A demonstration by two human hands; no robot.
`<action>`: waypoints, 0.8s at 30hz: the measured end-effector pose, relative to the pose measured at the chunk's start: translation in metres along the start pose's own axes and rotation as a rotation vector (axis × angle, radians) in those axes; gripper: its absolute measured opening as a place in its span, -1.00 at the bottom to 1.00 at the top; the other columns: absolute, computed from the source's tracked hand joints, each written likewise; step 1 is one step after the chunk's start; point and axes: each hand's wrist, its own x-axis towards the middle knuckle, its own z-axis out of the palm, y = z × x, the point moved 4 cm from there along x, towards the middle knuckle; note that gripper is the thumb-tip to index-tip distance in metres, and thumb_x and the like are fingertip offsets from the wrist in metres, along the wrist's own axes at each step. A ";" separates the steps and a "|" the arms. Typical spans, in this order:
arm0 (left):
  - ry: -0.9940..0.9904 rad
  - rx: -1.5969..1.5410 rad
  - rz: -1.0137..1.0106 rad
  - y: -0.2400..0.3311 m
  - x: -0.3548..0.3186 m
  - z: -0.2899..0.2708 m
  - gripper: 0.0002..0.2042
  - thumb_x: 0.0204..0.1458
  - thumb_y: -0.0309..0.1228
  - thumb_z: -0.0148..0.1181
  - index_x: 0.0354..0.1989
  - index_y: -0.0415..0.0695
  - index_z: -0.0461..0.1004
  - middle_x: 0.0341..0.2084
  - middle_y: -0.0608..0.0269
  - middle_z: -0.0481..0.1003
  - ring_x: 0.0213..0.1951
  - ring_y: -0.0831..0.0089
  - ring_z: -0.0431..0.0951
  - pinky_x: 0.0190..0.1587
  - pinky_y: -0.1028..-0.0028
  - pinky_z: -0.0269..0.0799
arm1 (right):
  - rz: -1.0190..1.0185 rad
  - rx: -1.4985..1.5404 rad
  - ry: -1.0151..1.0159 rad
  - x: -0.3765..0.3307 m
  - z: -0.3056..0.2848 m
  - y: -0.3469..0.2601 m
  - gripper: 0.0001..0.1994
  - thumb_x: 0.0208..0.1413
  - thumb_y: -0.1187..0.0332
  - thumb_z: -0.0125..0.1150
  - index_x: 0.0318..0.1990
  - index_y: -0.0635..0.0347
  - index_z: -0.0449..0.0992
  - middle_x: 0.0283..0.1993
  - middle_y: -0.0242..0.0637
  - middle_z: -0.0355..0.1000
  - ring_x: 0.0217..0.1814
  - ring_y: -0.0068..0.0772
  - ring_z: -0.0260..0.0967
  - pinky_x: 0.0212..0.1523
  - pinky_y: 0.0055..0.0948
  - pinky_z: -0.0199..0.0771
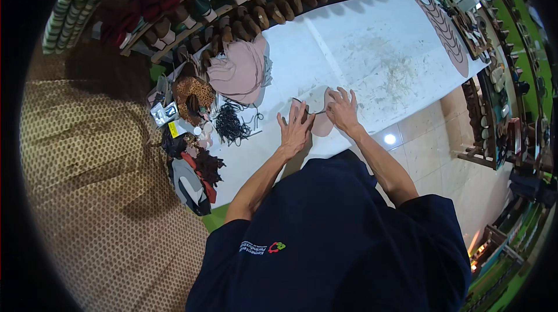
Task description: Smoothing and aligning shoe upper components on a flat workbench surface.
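Observation:
A pale pink sheet piece [321, 128] with curved edges, looking like leather, lies near the table's front edge. My left hand [295, 132] rests at its left side, fingers spread, with the fingertips against a small pink part with a dark edge [296, 102]. Between my two hands runs a thin dark strip [317, 113], its left end by my left thumb. My right hand [344, 111] presses on the right side of the pink piece with bent fingers, its thumb and fingertip closed at the strip's other end. My fingers hide part of both.
Left of my hands are a tangle of black strips [232, 122] and a stack of pink sheets [239, 71] on the white table [302, 39]. Leopard-print material [195, 98] and scraps crowd the left edge. Shoe racks [279, 10] line the back; a wavy pink sheet [444, 33] lies far right.

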 end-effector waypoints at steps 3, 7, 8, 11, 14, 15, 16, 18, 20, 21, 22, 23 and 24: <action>-0.026 0.025 0.017 0.001 0.001 0.001 -0.42 0.19 -0.31 0.22 0.44 0.25 0.37 0.66 0.15 -0.18 0.62 -0.04 -0.18 0.32 -0.60 -0.16 | -0.017 -0.004 0.002 0.002 0.001 0.003 -0.90 0.03 0.33 0.35 -0.39 0.09 0.75 0.41 -0.25 0.36 0.61 0.04 0.02 0.55 0.44 -0.24; -0.044 0.025 0.020 0.004 0.003 -0.004 -0.41 0.18 -0.29 0.23 0.44 0.26 0.37 0.66 0.14 -0.19 0.62 -0.05 -0.17 0.32 -0.60 -0.16 | -0.036 -0.005 -0.013 0.004 0.004 0.005 -0.90 0.03 0.33 0.36 -0.38 0.09 0.75 0.40 -0.26 0.37 0.60 0.02 0.02 0.55 0.44 -0.24; -0.052 0.018 -0.003 0.004 0.004 -0.004 -0.40 0.17 -0.29 0.24 0.44 0.26 0.37 0.66 0.13 -0.19 0.62 -0.05 -0.18 0.32 -0.60 -0.16 | -0.041 -0.005 -0.014 0.004 0.005 0.006 -0.90 0.03 0.33 0.36 -0.38 0.09 0.75 0.40 -0.26 0.37 0.60 0.02 0.02 0.55 0.44 -0.24; -0.033 -0.015 -0.053 0.011 0.007 -0.006 -0.40 0.15 -0.29 0.25 0.43 0.27 0.37 0.66 0.12 -0.20 0.62 -0.06 -0.18 0.32 -0.60 -0.17 | -0.065 -0.009 -0.025 0.005 0.006 0.008 -0.89 0.02 0.33 0.37 -0.37 0.09 0.76 0.39 -0.26 0.38 0.60 0.02 0.01 0.55 0.45 -0.23; -0.004 -0.041 -0.083 0.017 0.008 -0.004 -0.41 0.14 -0.29 0.25 0.41 0.26 0.40 0.65 0.11 -0.19 0.61 -0.07 -0.18 0.33 -0.60 -0.18 | -0.089 -0.018 -0.035 0.007 0.006 0.009 -0.89 0.02 0.32 0.38 -0.35 0.09 0.76 0.38 -0.26 0.37 0.60 0.02 0.01 0.55 0.45 -0.23; -0.001 -0.042 -0.083 0.019 0.008 -0.002 -0.42 0.14 -0.29 0.24 0.40 0.26 0.41 0.65 0.11 -0.19 0.61 -0.07 -0.18 0.33 -0.61 -0.19 | -0.096 -0.022 -0.040 0.009 0.006 0.009 -0.89 0.03 0.31 0.38 -0.34 0.09 0.76 0.39 -0.27 0.37 0.60 0.01 0.01 0.54 0.46 -0.23; 0.000 -0.043 -0.087 0.021 0.009 0.001 -0.42 0.14 -0.29 0.24 0.40 0.26 0.41 0.65 0.11 -0.19 0.61 -0.07 -0.18 0.33 -0.61 -0.19 | -0.102 -0.026 -0.046 0.010 0.005 0.010 -0.88 0.04 0.31 0.38 -0.33 0.09 0.76 0.39 -0.27 0.37 0.60 0.01 0.01 0.54 0.46 -0.22; -0.001 -0.062 -0.129 0.023 0.009 0.004 -0.44 0.15 -0.29 0.24 0.39 0.24 0.42 0.65 0.12 -0.17 0.61 -0.05 -0.15 0.33 -0.61 -0.19 | -0.110 -0.027 -0.056 0.012 0.005 0.011 -0.88 0.04 0.31 0.39 -0.33 0.08 0.76 0.38 -0.27 0.37 0.60 0.00 0.01 0.55 0.46 -0.23; -0.009 -0.046 -0.127 0.024 0.011 0.004 -0.44 0.16 -0.29 0.24 0.39 0.23 0.42 0.65 0.14 -0.16 0.61 -0.04 -0.13 0.33 -0.61 -0.19 | -0.119 -0.027 -0.067 0.013 0.005 0.011 -0.88 0.04 0.30 0.39 -0.32 0.08 0.77 0.38 -0.28 0.38 0.60 0.00 0.01 0.55 0.46 -0.23; -0.016 -0.027 -0.121 0.025 0.012 0.005 -0.45 0.17 -0.28 0.23 0.40 0.23 0.42 0.64 0.16 -0.14 0.60 -0.02 -0.11 0.33 -0.61 -0.19 | -0.126 -0.032 -0.064 0.014 0.006 0.012 -0.88 0.04 0.31 0.40 -0.31 0.07 0.77 0.37 -0.28 0.38 0.60 0.00 0.01 0.55 0.45 -0.22; -0.015 -0.027 -0.126 0.025 0.012 0.006 -0.45 0.17 -0.28 0.23 0.40 0.23 0.42 0.64 0.16 -0.14 0.60 -0.02 -0.11 0.33 -0.61 -0.19 | -0.133 -0.038 -0.060 0.015 0.006 0.013 -0.88 0.04 0.31 0.41 -0.30 0.06 0.77 0.37 -0.28 0.38 0.60 0.00 0.01 0.55 0.45 -0.22; 0.006 -0.017 -0.113 0.027 0.013 0.006 -0.46 0.19 -0.28 0.23 0.40 0.23 0.42 0.64 0.17 -0.12 0.60 -0.02 -0.09 0.33 -0.60 -0.19 | -0.138 -0.037 -0.061 0.015 0.006 0.014 -0.88 0.04 0.31 0.41 -0.30 0.06 0.77 0.37 -0.28 0.38 0.60 0.00 0.01 0.55 0.45 -0.22; 0.027 -0.006 -0.101 0.028 0.013 0.006 -0.47 0.20 -0.27 0.22 0.39 0.22 0.43 0.63 0.18 -0.09 0.59 -0.01 -0.07 0.33 -0.60 -0.19 | -0.140 -0.038 -0.074 0.014 0.006 0.013 -0.88 0.04 0.31 0.41 -0.30 0.07 0.77 0.36 -0.28 0.38 0.60 0.00 0.01 0.55 0.45 -0.21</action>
